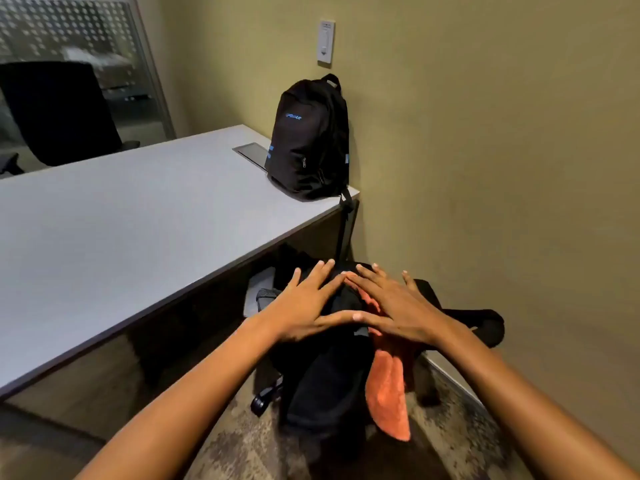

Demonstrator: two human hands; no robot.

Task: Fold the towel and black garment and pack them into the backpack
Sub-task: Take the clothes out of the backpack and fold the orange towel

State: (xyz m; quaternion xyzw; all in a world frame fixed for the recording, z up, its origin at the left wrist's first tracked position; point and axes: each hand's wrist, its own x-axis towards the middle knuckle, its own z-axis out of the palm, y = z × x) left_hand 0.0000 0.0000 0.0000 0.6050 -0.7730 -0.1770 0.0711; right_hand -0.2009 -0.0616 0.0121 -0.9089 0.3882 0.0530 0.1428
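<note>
I am seeing a fuzzy orange cloth towel (389, 393) beside a matt black garment (322, 386), a black woven-fabric backpack (310, 143) on a smooth matt grey desk (138, 216), over mottled carpet (446, 441).

A grey table (121, 216) carries a black backpack (310, 140), standing upright at its far corner against the wall. Just beside the backpack, a flat metal panel (252, 151) sits flush in the tabletop.

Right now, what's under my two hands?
The black garment and orange towel lie draped over a chair, under the left hand and right hand. The chair seat itself is covered.
</note>
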